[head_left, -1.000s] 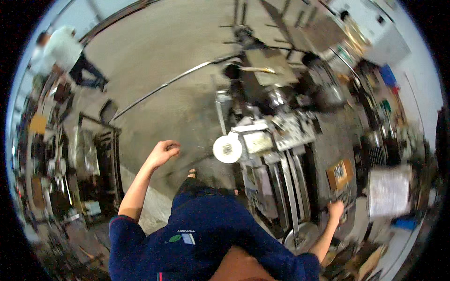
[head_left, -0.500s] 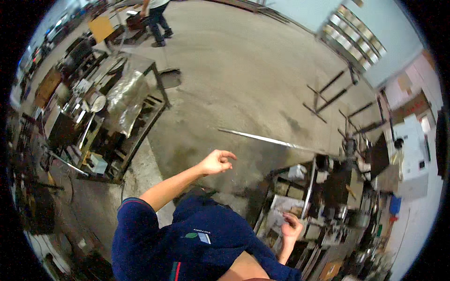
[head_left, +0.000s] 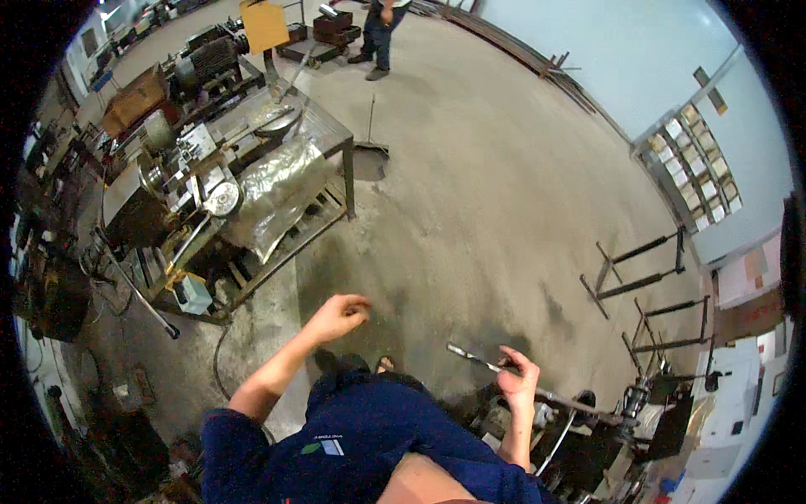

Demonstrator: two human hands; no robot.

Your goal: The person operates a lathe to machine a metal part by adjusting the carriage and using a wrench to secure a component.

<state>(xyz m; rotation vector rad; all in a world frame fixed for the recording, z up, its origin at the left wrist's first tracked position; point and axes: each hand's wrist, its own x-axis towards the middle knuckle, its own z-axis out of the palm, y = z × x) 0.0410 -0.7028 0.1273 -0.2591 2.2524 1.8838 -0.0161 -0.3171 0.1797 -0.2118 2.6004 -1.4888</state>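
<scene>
My left hand (head_left: 337,317) hovers in front of my body over the floor, fingers loosely bent and apart, with nothing in it. A long metal bar (head_left: 472,356) slants from the floor area ahead toward the equipment at the lower right. My right hand (head_left: 519,380) is over this bar, thumb and index finger spread. The bar passes behind the hand; whether the fingers touch it I cannot tell. Below my right forearm, a shiny rod (head_left: 556,447) lies among the dark equipment.
At left stands a metal bench (head_left: 349,181) with a machine, a round wheel (head_left: 223,199) and plastic sheeting (head_left: 273,189). Dark metal stands (head_left: 638,286) are at right, near a wall rack (head_left: 693,164). Another person (head_left: 382,38) stands far ahead beside a cart. A dustpan (head_left: 369,160) lies past the bench.
The view has turned left, so the bench and the person appear farther right. My right hand has come up from the lower right equipment to the bar. My left hand stays empty.
</scene>
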